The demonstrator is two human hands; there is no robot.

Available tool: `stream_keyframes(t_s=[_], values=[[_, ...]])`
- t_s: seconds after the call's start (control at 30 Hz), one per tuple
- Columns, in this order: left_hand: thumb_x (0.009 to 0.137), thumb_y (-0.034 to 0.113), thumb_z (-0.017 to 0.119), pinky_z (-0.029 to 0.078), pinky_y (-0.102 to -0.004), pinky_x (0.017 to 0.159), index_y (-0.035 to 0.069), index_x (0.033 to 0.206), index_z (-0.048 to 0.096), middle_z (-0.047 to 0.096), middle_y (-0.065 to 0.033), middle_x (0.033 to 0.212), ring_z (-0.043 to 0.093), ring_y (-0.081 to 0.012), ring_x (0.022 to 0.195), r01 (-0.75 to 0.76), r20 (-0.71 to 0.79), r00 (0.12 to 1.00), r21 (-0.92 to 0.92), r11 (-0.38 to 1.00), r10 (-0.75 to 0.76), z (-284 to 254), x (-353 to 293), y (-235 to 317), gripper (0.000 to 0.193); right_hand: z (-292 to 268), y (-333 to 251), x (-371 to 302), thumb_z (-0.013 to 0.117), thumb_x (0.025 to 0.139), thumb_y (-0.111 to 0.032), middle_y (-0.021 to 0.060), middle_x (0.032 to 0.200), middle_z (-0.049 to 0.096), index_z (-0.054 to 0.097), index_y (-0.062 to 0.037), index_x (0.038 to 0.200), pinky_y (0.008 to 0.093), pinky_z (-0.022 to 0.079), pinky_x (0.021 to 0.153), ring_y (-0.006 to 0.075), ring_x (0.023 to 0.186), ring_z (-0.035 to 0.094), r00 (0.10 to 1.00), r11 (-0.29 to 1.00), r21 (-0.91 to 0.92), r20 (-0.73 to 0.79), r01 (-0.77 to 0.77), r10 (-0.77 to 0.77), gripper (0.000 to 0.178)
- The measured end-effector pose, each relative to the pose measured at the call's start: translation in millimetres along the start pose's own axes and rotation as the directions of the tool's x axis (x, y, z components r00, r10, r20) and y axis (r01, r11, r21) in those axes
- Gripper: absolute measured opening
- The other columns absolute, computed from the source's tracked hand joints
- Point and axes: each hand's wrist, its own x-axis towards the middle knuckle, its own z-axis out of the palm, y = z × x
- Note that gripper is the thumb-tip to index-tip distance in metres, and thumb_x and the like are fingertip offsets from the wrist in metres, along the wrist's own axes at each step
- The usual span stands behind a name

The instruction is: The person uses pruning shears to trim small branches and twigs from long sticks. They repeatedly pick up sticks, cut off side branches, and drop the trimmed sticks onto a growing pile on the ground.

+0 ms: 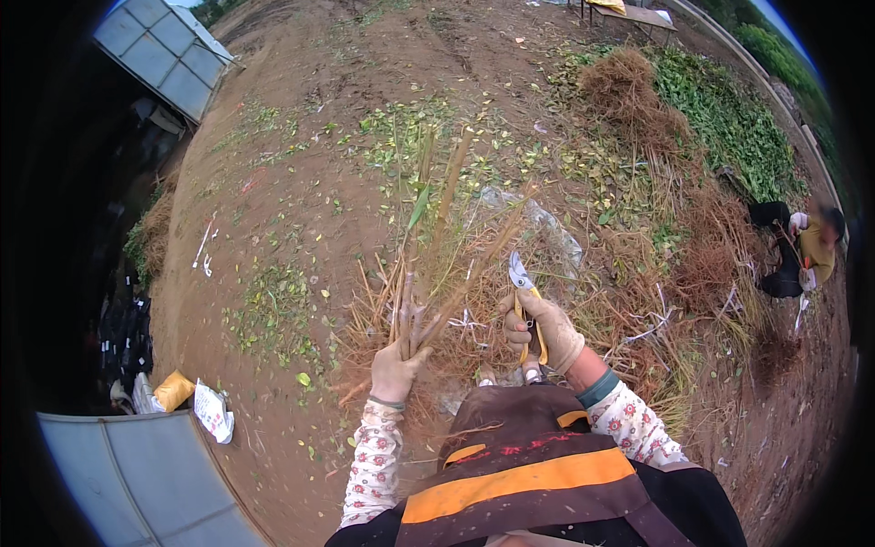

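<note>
My left hand, in a pale glove, is closed round the lower end of a branching woody stem. Its thick stubs fan upward and away from me, and a green leaf hangs on one of them. In my right hand, gloved too, is a pair of pruning shears with yellow handles. The silver blades point up and away, to the right of the stem and apart from it. Below both hands lies a pile of cut twigs and roots.
Heaped brown roots and green leafy cuttings lie at the far right. A person sits beside them. Clear plastic sheeting lies ahead. Sacks stand by a grey metal door at left.
</note>
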Motion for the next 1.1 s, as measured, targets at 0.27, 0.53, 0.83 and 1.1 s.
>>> stream_keyframes(t_s=[0.27, 0.53, 0.83, 1.1], values=[[0.089, 0.040, 0.071, 0.053, -0.0483, 0.077, 0.011, 0.121, 0.068, 0.071, -0.0220, 0.091, 0.069, -0.0406, 0.088, 0.064, -0.024, 0.998, 0.226, 0.972, -0.060, 14.9, -4.1, 18.9, 0.044, 37.8, 0.8, 14.1, 0.053, 0.104, -0.051, 0.0054, 0.086, 0.064, 0.062, -0.0010, 0.122, 0.0357, 0.057, 0.072, 0.0206, 0.078, 0.069, 0.986, 0.824, -0.545, -0.136, -0.155, 0.095, 0.054], [0.090, 0.041, 0.070, 0.052, -0.0497, 0.079, 0.010, 0.119, 0.069, 0.072, -0.0221, 0.093, 0.069, -0.0417, 0.092, 0.039, 0.104, 0.993, 0.228, 0.973, -0.064, 16.3, -10.9, 28.8, 0.043, 0.9, 3.7, 7.4, 0.051, 0.107, -0.045, -0.0036, 0.066, 0.045, 0.059, -0.0046, 0.106, 0.0249, 0.037, 0.046, 0.0067, 0.050, 0.039, 0.984, 0.968, -0.187, 0.028, -0.170, 0.178, 0.042], [0.089, 0.037, 0.074, 0.052, -0.0382, 0.078, 0.005, 0.119, 0.069, 0.073, -0.0120, 0.092, 0.068, -0.0237, 0.085, 0.134, 0.312, 0.946, -0.112, 0.985, -0.094, 20.1, -13.2, 16.6, 0.044, 5.8, 22.6, 3.9, 0.048, 0.105, -0.056, 0.0021, 0.083, 0.054, 0.059, -0.0007, 0.126, 0.0305, 0.047, 0.066, 0.0130, 0.072, 0.052, 0.910, 0.961, -0.110, 0.310, -0.252, 0.274, 0.060], [0.091, 0.025, 0.074, 0.050, -0.0290, 0.082, -0.001, 0.126, 0.066, 0.069, -0.0011, 0.103, 0.060, -0.0100, 0.091, 0.224, 0.455, 0.890, -0.413, 0.883, -0.013, 26.4, -20.4, 24.9, 0.044, 3.6, 33.9, -12.4, 0.047, 0.105, -0.058, 0.0004, 0.080, 0.054, 0.059, -0.0027, 0.127, 0.0248, 0.043, 0.061, 0.0113, 0.068, 0.050, 0.934, 0.971, -0.176, 0.292, -0.159, 0.206, 0.061]])
